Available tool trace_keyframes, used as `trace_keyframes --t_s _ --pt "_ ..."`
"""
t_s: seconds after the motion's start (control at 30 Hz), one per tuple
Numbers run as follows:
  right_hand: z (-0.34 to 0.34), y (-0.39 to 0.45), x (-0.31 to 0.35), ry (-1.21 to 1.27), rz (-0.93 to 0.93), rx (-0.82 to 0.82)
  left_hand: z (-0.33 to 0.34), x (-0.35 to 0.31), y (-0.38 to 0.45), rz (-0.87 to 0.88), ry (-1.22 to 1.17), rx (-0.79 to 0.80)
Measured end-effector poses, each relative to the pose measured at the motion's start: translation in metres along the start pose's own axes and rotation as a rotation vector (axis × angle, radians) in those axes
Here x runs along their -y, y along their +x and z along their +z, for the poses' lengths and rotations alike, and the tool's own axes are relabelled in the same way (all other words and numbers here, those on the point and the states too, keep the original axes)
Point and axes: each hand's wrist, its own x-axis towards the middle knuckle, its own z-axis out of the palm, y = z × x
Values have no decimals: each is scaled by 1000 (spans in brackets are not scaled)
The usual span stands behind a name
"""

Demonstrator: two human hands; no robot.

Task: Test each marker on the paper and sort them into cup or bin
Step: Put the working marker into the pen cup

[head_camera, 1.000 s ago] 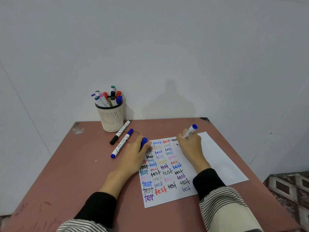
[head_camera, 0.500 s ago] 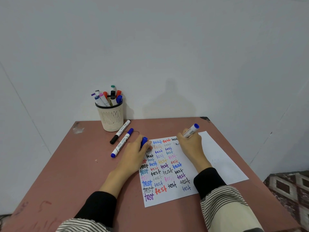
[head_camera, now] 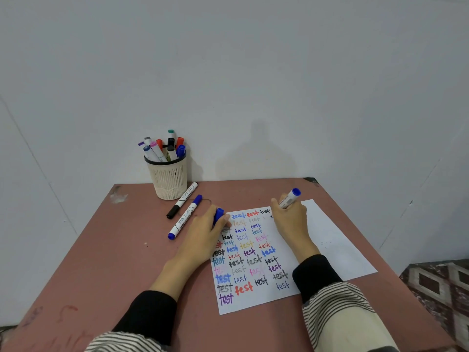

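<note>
Two hands work over the white sheet of paper on the reddish desk. Right hand fingers grasp a blue-ended white marker, tip on the paper's top edge. Left hand clenches a blue cap. A cream mesh cup stands well apart, at the desk's far edge.

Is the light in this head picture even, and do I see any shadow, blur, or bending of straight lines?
Head view: soft, even light with no glare; a faint shadow on the grey wall behind the reddish-brown table; the cream mesh pen cup casts a small shadow rightward; wide-angle bending shows in the wall seams at the edges; the handwriting on the white paper sheet stays sharp.
</note>
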Motion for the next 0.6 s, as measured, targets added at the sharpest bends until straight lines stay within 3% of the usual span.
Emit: trace_keyframes --t_s 0.13,0.27,0.43,0.6 --pt "-1 -1 -1 26 -58 0 0 0 0 -5 0 0" --pt "-10 -5 6 140 -147 155 0 2 0 -15 14 -8" --pt "-22 -17 19 -202 -352 454 -2 4 1 -26 99 -113" --pt "-27 -15 17 -380 -162 676 -6 -4 0 -2 17 -283"
